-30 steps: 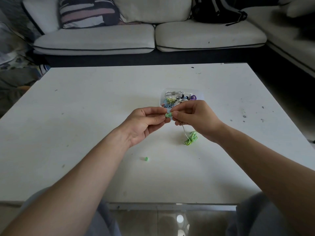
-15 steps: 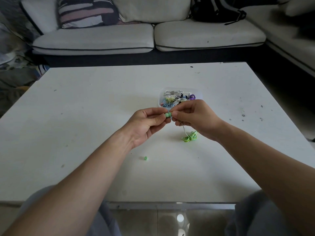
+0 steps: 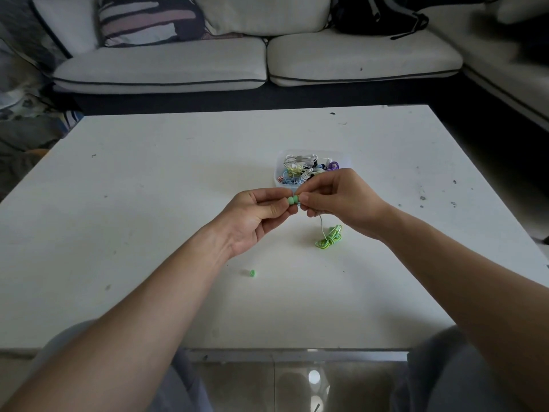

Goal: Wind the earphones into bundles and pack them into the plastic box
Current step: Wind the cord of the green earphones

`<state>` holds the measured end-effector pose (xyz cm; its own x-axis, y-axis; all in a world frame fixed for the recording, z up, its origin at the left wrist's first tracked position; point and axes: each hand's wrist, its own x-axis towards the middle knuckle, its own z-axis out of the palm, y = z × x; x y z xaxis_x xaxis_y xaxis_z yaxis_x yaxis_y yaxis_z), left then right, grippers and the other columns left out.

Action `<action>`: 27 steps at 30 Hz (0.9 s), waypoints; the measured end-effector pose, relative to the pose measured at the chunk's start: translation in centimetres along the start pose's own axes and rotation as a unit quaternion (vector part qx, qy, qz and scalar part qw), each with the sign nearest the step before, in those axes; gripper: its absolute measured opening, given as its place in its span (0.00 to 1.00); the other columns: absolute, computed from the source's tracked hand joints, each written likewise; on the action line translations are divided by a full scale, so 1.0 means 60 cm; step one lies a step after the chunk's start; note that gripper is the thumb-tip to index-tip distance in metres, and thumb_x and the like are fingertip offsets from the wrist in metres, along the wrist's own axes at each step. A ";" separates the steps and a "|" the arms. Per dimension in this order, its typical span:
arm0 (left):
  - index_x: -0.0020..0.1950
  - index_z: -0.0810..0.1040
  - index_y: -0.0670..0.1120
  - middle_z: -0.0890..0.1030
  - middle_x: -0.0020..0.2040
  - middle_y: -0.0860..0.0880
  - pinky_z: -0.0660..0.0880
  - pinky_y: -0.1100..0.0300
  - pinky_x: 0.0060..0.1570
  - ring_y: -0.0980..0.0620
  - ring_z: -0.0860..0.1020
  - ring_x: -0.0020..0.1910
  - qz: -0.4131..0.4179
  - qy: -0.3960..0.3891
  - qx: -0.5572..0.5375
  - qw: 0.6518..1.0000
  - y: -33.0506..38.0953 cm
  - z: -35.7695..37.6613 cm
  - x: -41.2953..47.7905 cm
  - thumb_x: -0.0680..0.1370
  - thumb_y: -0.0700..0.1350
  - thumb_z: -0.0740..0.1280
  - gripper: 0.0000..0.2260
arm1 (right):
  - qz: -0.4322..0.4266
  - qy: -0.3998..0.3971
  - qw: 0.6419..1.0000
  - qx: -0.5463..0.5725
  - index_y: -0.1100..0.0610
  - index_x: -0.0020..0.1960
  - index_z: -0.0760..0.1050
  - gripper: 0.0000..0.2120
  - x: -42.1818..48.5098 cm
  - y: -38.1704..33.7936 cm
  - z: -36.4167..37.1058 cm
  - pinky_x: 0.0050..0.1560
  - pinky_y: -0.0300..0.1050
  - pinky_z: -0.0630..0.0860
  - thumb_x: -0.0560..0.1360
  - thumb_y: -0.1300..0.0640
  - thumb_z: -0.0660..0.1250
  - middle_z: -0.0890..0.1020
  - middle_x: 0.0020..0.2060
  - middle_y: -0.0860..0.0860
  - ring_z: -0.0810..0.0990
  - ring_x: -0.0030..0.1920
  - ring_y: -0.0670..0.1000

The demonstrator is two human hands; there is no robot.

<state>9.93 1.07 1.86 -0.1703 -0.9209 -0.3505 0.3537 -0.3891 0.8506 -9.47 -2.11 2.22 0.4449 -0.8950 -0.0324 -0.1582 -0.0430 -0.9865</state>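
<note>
Earphones (image 3: 292,200): holding them bud to bud over the table (image 3: 148,218). Pinching one bud with the left hand (image 3: 255,215), the other with the right hand (image 3: 338,197), seemingly pairing them for tidiness; letting the wound cord (image 3: 328,237) rest below, near the plastic box (image 3: 277,171).

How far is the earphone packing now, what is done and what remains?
Done: several wound bundles lie in the plastic box. In hand: the left hand and right hand pinch the green earbuds; their cable lies bunched on the table. Left: packing this set.
</note>
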 end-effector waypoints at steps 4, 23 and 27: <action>0.49 0.81 0.40 0.85 0.40 0.45 0.80 0.66 0.41 0.53 0.85 0.40 -0.003 -0.003 0.004 1.000 -0.002 0.000 0.001 0.76 0.30 0.66 0.08 | 0.000 0.002 1.000 -0.014 0.64 0.48 0.83 0.03 0.001 0.001 -0.001 0.49 0.53 0.80 0.77 0.67 0.70 0.84 0.38 0.60 0.81 0.39 0.55; 0.51 0.81 0.40 0.85 0.41 0.45 0.80 0.66 0.42 0.53 0.85 0.41 0.000 -0.011 0.006 1.000 -0.001 0.000 0.003 0.76 0.31 0.66 0.08 | 0.011 -0.012 1.000 0.022 0.66 0.51 0.82 0.05 0.000 0.003 -0.003 0.48 0.47 0.80 0.77 0.66 0.69 0.83 0.38 0.57 0.81 0.39 0.52; 0.51 0.81 0.40 0.85 0.41 0.45 0.80 0.65 0.42 0.52 0.84 0.41 -0.004 -0.014 0.018 1.000 -0.004 -0.001 0.003 0.76 0.31 0.67 0.08 | -0.002 -0.004 1.000 -0.018 0.64 0.48 0.82 0.03 0.000 0.004 -0.003 0.50 0.55 0.80 0.76 0.67 0.70 0.84 0.41 0.64 0.82 0.40 0.56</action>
<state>9.85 1.03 1.56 -0.1985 -0.9165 -0.3472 0.3183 -0.3953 0.8616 -9.67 -2.23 1.99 0.4530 -0.8910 -0.0309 -0.1880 -0.0616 -0.9802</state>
